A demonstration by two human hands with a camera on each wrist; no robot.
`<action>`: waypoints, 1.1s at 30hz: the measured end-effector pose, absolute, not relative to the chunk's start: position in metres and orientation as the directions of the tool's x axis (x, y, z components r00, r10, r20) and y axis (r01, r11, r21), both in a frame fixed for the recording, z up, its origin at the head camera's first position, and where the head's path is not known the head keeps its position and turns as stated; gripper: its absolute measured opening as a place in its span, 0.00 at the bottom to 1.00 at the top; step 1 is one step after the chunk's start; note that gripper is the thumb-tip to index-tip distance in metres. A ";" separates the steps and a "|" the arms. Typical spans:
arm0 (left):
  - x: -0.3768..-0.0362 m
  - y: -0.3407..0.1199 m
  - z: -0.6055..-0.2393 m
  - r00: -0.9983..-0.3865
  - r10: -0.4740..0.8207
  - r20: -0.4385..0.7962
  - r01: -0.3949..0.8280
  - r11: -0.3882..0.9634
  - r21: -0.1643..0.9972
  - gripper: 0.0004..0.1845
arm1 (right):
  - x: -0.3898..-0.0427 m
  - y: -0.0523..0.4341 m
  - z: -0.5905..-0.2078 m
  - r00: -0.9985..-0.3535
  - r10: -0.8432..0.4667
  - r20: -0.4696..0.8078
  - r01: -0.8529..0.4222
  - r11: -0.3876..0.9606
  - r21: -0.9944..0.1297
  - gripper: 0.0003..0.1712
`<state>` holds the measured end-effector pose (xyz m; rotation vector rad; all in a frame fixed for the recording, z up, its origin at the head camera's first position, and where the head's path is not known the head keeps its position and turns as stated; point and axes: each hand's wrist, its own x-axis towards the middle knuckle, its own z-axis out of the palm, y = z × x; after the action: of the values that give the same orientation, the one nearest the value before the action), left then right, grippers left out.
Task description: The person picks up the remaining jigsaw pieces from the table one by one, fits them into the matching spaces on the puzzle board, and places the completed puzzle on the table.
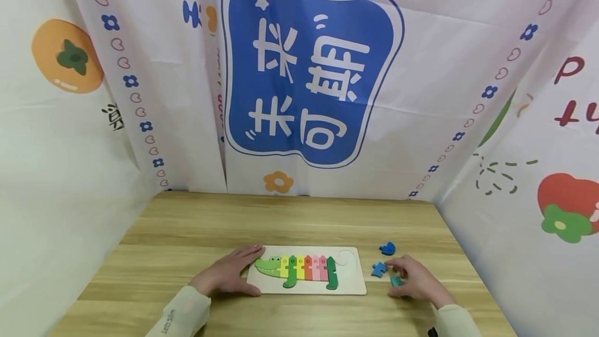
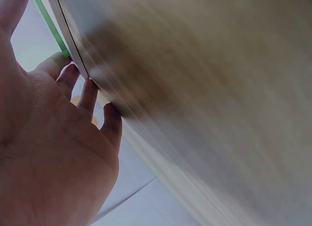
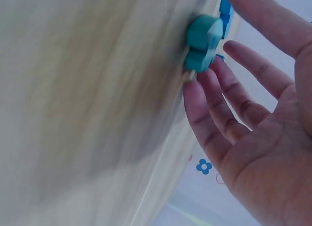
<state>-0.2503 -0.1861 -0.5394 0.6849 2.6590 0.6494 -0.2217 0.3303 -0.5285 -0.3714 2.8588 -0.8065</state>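
Right hand with relaxed, open grip touched a teal puzzle piece on the table, two blue pieces just beside, left hand lay flat against the crocodile puzzle board edge

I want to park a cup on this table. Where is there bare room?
Bare wood runs along the far edge of the table, behind the puzzle board, and at the left end beyond the left hand. It is crowded right of the board: right hand, blue pieces and a teal piece.
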 end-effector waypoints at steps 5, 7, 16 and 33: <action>-0.250 -0.185 -0.536 -0.833 0.515 -0.202 0.360 0.781 0.510 0.58 | -0.217 0.337 -0.529 -0.958 -0.260 -0.121 -0.140 0.791 -0.595 0.33; -0.249 -0.184 -0.534 -0.833 0.514 -0.204 0.355 0.780 0.516 0.57 | -0.217 0.336 -0.528 -0.962 -0.243 -0.127 -0.117 0.785 -0.608 0.29; -0.251 -0.184 -0.536 -0.837 0.505 -0.210 0.348 0.788 0.508 0.57 | -0.218 0.323 -0.520 -0.986 -0.145 -0.081 -0.037 0.667 -0.744 0.20; -0.251 -0.182 -0.534 -0.839 0.506 -0.199 0.356 0.788 0.503 0.58 | -0.225 0.317 -0.520 -0.998 -0.006 -0.059 0.047 0.525 -0.850 0.25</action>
<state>-0.2507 -0.1822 -0.5338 0.6596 2.6547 0.6543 -0.2249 0.3170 -0.5200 0.0355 2.6956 -1.5042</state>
